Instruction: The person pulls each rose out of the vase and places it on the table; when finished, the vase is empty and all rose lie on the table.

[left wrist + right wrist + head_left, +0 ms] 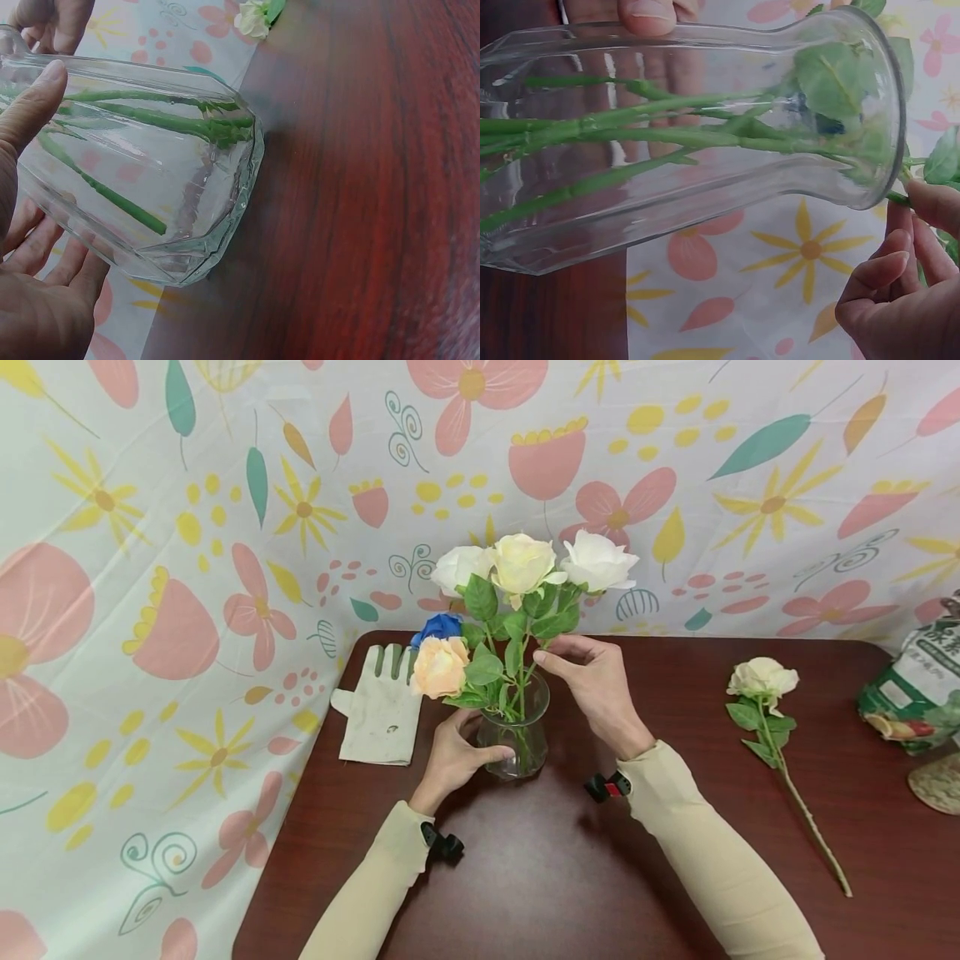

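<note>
A clear glass vase (531, 752) stands on the table with several green stems inside. My left hand (456, 758) grips its body, the thumb across the near side and the fingers behind the glass. Just outside the rim, my right hand (907, 289) pinches a green stem (898, 198) between thumb and fingers. Above the vase spread white roses (597, 561), a pale yellow rose (522, 562), a peach rose (440, 667) and a blue rose (437, 628). In the left wrist view, cut stem ends (229, 131) show near the vase's base.
A white work glove (382, 718) lies left of the vase. To the right lies a single cream rose (763, 681) with a long stem. A green and white bag (911, 681) and a clear container (937, 783) stand at the far right. Flower-patterned cloth (300, 585) hangs behind and left.
</note>
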{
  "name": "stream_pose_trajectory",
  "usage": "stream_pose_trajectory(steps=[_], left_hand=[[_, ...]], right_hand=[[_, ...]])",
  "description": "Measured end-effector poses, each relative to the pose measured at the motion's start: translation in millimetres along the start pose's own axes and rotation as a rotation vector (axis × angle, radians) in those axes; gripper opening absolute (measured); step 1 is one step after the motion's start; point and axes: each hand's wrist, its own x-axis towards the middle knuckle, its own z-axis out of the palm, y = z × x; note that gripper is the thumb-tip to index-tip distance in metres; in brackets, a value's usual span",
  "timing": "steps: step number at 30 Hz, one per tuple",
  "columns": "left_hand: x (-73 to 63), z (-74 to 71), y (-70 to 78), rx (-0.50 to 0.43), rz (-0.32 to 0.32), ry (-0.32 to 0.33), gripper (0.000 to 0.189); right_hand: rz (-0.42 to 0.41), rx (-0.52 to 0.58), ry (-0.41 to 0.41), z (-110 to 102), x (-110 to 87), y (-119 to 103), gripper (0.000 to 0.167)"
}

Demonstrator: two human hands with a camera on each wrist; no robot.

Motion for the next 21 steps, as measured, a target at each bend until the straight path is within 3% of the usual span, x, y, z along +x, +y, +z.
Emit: stream_pose_trajectory(steps=[21], left_hand=[[-0.4,-0.8,-1.4,-0.001,0.012,-0.006,0.08]], right_hand=[[-0.043,0.086,0.049,-14.0,-1.2,-13.6,0.008]])
